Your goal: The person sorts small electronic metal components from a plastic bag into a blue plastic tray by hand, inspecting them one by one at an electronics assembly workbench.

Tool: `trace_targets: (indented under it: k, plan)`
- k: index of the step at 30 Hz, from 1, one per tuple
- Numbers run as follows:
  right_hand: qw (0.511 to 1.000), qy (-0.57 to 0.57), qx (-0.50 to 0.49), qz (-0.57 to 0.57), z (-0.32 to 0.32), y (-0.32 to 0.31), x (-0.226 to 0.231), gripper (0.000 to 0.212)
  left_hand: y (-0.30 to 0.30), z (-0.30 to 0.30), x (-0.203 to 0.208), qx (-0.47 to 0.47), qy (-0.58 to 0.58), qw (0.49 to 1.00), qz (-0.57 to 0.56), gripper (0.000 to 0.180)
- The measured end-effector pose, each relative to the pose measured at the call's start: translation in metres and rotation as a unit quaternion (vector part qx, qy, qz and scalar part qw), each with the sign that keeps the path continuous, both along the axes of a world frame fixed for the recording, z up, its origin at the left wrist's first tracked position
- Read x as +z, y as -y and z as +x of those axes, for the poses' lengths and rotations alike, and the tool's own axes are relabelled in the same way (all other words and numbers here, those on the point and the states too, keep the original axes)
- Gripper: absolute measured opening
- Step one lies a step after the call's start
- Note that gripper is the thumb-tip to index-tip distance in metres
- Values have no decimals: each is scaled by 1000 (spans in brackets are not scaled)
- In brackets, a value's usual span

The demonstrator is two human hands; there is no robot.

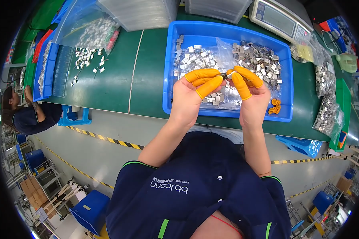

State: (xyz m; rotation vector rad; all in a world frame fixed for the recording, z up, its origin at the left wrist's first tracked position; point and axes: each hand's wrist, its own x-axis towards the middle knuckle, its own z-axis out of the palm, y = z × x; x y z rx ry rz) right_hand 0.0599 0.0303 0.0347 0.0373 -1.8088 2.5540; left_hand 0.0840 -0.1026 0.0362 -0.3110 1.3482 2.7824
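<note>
Orange finger cots cover the thumb and fingertips of both hands, which meet above a blue tray (168, 75). My left hand (187, 97) pinches a small dark metal piece (224, 76). Fingers of my right hand (254, 99) close on a small white piece (231, 74) at its end; whether the two are joined I cannot tell. Beneath them, white-faced small parts (193, 59) lie in the tray's left half and grey metal parts (259, 59) in its right. A clear plastic bag (226, 53) lies between these heaps. Loose orange finger cots (274, 106) sit in the tray's near right corner.
Behind the tray stand clear plastic boxes (137, 14) and a scale (277, 18). To the left, a bag of white parts (93, 34) has spilled some onto the green table (115, 83). Filled bags (326, 83) lie at right. A co-worker (32, 117) sits far left.
</note>
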Motion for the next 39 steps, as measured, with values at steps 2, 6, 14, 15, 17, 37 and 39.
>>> trace_targets:
  k: [2, 6, 14, 15, 17, 37, 39]
  plan:
    - [1000, -2, -7, -12, 0, 3, 2, 21, -2, 0, -1, -3, 5, 1000, -2, 21]
    - [998, -7, -17, -54, 3, 9, 2, 18, -3, 1, -3, 3, 4, 998, 58, 21]
    - [997, -52, -39, -43, 6, 15, 3, 15, -13, 1, -3, 46, -8, 998, 39, 19]
    - [995, -95, -38, 14, 6, 16, 5, 14, -10, 2, -3, 49, -18, 998, 42, 19]
    - [995, -91, 8, 35, 3, 5, 11, 13, -5, 3, -3, 54, -28, 997, 44, 18]
    - [994, -10, 95, 47, 20, -4, 25, 17, 21, 3, 21, -63, -79, 982, -158, 34]
    - [995, -22, 82, 59, 19, -5, 22, 16, 18, 1, 18, -53, -90, 981, -162, 33]
